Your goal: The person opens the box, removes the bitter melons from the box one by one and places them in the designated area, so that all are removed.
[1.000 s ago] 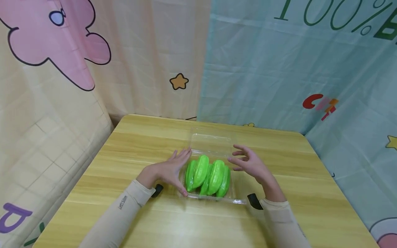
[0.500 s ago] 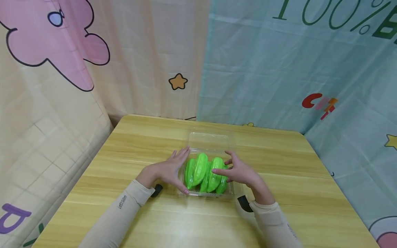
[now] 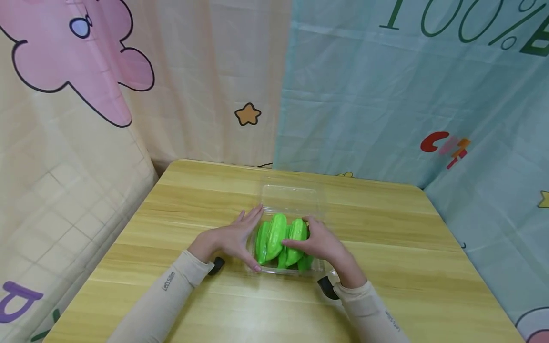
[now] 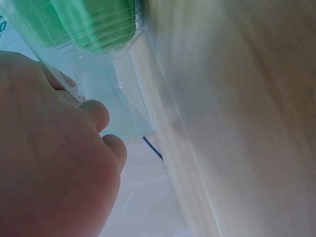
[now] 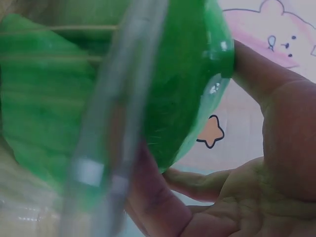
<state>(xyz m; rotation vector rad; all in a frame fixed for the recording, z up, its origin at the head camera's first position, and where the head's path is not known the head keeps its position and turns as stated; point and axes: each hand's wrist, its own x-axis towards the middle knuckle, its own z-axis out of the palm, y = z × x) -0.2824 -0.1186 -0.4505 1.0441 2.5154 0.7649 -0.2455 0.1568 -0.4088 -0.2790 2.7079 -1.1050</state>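
A hinged clear plastic container (image 3: 319, 270) holds several glossy green, long, banana-shaped pieces (image 3: 276, 238). My left hand (image 3: 233, 240) spans the container's left side with fingers and thumb spread, fingers at its back corner and thumb at the front; in the left wrist view this hand (image 4: 54, 148) touches the clear wall. At the right part of the container, my right hand (image 3: 319, 243) grips one green piece (image 3: 297, 236), its thumb across the near face and its fingers on the far side. The right wrist view shows the hand (image 5: 247, 163) around that piece (image 5: 192, 89), partly behind the blurred container edge.
The clear lid (image 3: 289, 196) lies folded back behind the container. Wooden table (image 3: 206, 186) surface surrounds it, bounded at the back by printed curtains (image 3: 364, 95). A black wrist strap piece (image 3: 328, 288) shows by the right wrist.
My right hand has moved left and down from beside the container onto the green pieces, and its fingers have closed on one. The left hand has stayed at the container's left side.
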